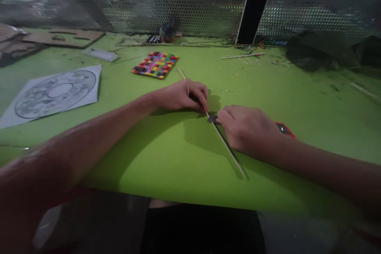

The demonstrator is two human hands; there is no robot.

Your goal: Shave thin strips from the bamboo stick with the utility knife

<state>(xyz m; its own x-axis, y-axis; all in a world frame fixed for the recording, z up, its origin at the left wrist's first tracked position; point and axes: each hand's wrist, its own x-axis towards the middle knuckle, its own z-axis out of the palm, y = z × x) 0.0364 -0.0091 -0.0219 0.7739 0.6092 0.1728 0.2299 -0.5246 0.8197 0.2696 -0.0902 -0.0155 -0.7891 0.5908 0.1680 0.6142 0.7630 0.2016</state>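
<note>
flat brown cardboard (68, 37) lies at the far left of the green tabletop (154, 158) where i work, a perforated metal screen (133, 8) rising along its back edge. below the cardboard, a white sheet (94, 85) printed with a grey patterned ring rests flat, with a small pale tray (102, 54) just beyond it. next comes a woven multicolored square (156, 64), lying flat, well short of the screen. at center, the thumb and fingers of my left hand (187, 95) pinch a thin pale stick (228, 147), which slants across the tabletop, its near end pointing toward me. just right of that grip, the dark blade of a knife (212, 119) crosses the stick; my right hand (247, 127) is closed around the tool, an orange-and-black part showing behind it. beyond, a dark-faced phone (253, 18) stands tilted before the screen, a loose pale strip (242, 56) and scattered shavings near its foot. farther right, a blurred dark mass (321, 49) sits by the screen, and another pale strip lies near the right edge.
</note>
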